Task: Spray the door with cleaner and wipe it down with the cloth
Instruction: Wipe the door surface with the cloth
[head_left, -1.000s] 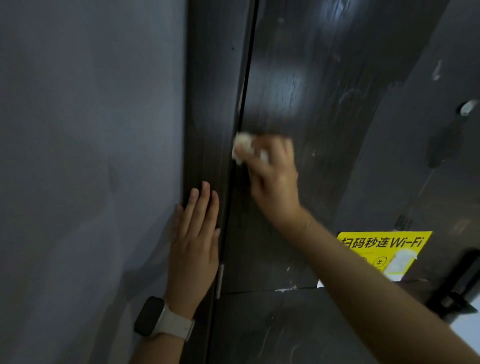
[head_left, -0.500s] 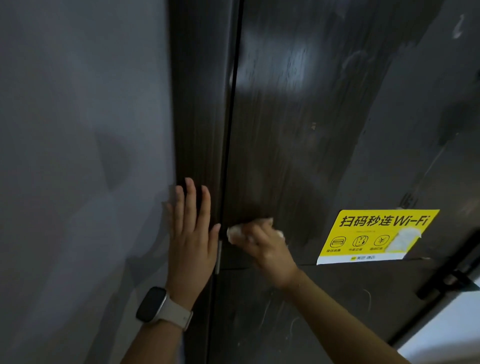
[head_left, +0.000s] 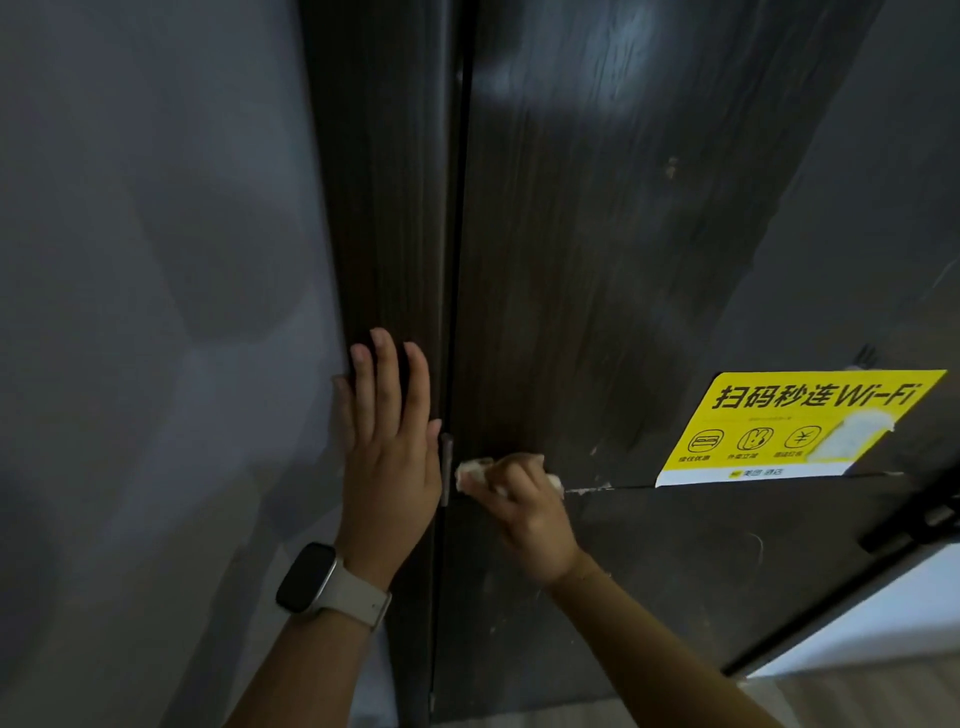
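Yellow sticker on dark wood door, reads "扫码秒连 Wi-Fi"; three icons below, small captions too fine to read; pale patch covers sticker's right part. Right hand curled around small pale cloth, pressing it on door near hinge edge, just left of sticker; most of cloth hidden under fingers. Left hand flat, fingers straight, on door frame beside grey wall. Watch on left wrist, screen dark. Black door handle cut off at right edge.
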